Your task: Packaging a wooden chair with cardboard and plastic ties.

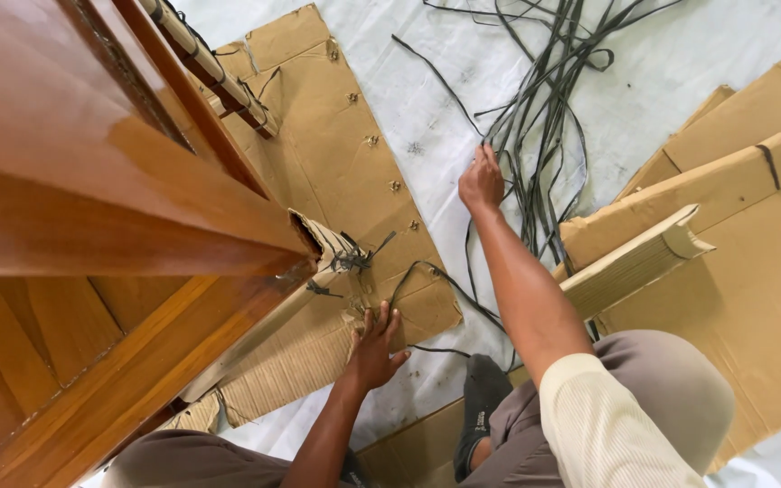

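The straps (544, 99), a loose tangle of thin dark bands, lie on the pale sheet (463, 126) that covers the floor, fanning from the top of the view down toward the person's knees. The right hand (481, 179) reaches out at full arm's length into the near edge of this tangle, fingers curled down over a few bands; whether they are actually pinched between the fingers cannot be told from here. One strap runs in a loop from that spot back toward the left hand (374, 348).

The left hand lies flat with fingers spread on the cardboard (336, 154), a long flat piece studded with small fasteners, at its torn lower edge. Just above it, a cardboard wrap (327, 248) is tied with a knotted strap around the corner of a polished wooden frame (92, 181), which fills the left side of the view.

To the right, a folded cardboard piece (635, 262) rests over larger flat sheets (752, 289). A dark sock (481, 398) shows between the person's knees.
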